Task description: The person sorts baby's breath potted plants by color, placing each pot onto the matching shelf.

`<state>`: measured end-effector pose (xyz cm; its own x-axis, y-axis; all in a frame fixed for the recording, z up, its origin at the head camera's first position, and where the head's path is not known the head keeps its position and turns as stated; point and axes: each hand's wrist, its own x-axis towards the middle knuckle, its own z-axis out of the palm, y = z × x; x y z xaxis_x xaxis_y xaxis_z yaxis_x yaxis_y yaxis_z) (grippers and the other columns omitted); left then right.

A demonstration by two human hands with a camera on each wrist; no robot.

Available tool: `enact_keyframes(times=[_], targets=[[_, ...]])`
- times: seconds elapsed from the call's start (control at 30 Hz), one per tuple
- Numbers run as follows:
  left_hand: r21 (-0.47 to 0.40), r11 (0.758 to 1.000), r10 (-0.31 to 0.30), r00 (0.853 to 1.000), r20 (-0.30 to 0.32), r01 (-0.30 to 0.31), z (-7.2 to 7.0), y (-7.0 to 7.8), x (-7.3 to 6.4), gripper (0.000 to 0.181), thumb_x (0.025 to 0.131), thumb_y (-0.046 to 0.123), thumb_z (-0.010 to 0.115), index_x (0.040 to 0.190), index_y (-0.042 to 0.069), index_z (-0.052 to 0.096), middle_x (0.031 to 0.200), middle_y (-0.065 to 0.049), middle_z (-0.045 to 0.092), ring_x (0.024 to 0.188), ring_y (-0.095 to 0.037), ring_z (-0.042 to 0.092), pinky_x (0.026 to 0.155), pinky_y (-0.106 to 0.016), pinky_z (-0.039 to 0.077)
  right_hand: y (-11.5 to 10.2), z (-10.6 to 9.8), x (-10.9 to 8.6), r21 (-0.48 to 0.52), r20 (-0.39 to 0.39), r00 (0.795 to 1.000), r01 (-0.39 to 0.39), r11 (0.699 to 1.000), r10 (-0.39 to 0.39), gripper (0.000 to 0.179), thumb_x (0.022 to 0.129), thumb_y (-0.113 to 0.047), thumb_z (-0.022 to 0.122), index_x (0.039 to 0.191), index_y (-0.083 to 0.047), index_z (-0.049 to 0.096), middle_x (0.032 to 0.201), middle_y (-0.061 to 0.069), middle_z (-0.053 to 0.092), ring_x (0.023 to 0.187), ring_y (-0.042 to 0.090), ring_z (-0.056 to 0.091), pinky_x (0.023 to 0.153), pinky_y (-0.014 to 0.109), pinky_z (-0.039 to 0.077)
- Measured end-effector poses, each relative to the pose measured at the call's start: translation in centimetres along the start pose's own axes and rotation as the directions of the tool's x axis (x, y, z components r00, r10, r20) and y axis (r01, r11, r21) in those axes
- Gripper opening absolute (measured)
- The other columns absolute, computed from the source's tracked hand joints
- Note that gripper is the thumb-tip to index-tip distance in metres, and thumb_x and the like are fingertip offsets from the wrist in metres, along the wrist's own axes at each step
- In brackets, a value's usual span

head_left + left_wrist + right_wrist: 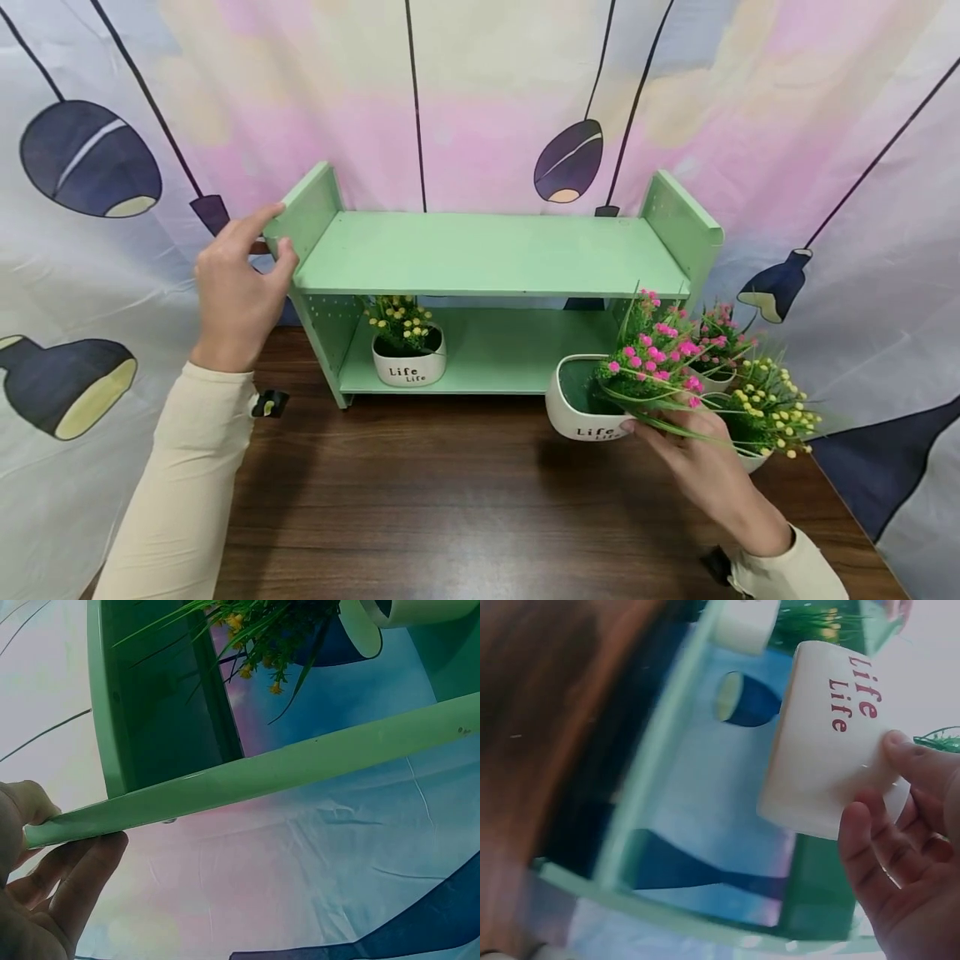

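Lopsided grip risks a tilt

The right hand (711,471) grips the white pot (567,419) by one end, above the tabletop (435,500), so its far end could dip if the hold slips. Beyond the hand, the shelf (480,250) could catch the pot; to its right, yellow flowers (780,408) could get knocked. The left hand (242,287) pinches the shelf's side; tugging could shift it.

My left sleeve (191,454) is cream, long and lightly wrinkled; my right sleeve (791,573) matches. Small black wrist cameras (272,404) jut beside both cuffs.
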<state>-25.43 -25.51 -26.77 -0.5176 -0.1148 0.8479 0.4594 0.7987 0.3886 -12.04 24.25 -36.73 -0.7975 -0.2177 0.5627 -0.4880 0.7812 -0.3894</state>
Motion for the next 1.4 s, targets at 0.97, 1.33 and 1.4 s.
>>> enact_keyframes(times=[0.97,1.33,1.4], targets=[[-0.009,1.0,-0.009,1.0,0.019,0.009,-0.1,0.2,-0.1,0.041,0.099,0.005,0.064,0.139,0.011,0.071,0.118,-0.025,0.074,0.091,-0.04,0.069,0.078,-0.052,0.043,-9.3,-1.6,12.5,0.148,-0.039,0.983,0.182,0.972,-0.178,0.026,0.086,-0.01,0.087,0.111,-0.002,0.082,0.112,0.012,0.079,0.104,0.026,0.073,0.086,0.044,0.059],[-0.024,1.0,-0.018,1.0,0.009,0.018,-0.1,0.2,-0.2,0.041,0.098,0.004,0.065,0.138,0.011,0.071,0.12,-0.024,0.074,0.091,-0.039,0.069,0.077,-0.046,0.041,-12.2,0.2,17.9,0.176,0.02,0.984,0.171,0.969,-0.177,0.021,0.091,-0.014,0.084,0.108,-0.002,0.082,0.103,0.01,0.073,0.089,0.021,0.065,0.073,0.035,0.053],[-0.025,1.0,-0.017,1.0,0.008,0.017,-0.1,0.2,-0.3,0.041,0.098,0.004,0.064,0.138,0.011,0.071,0.119,-0.024,0.074,0.09,-0.039,0.069,0.077,-0.047,0.041,-12.6,0.6,18.8,0.186,0.036,0.983,0.171,0.968,-0.181,0.021,0.091,-0.014,0.084,0.108,-0.001,0.082,0.103,0.01,0.073,0.092,0.022,0.066,0.076,0.035,0.053]])
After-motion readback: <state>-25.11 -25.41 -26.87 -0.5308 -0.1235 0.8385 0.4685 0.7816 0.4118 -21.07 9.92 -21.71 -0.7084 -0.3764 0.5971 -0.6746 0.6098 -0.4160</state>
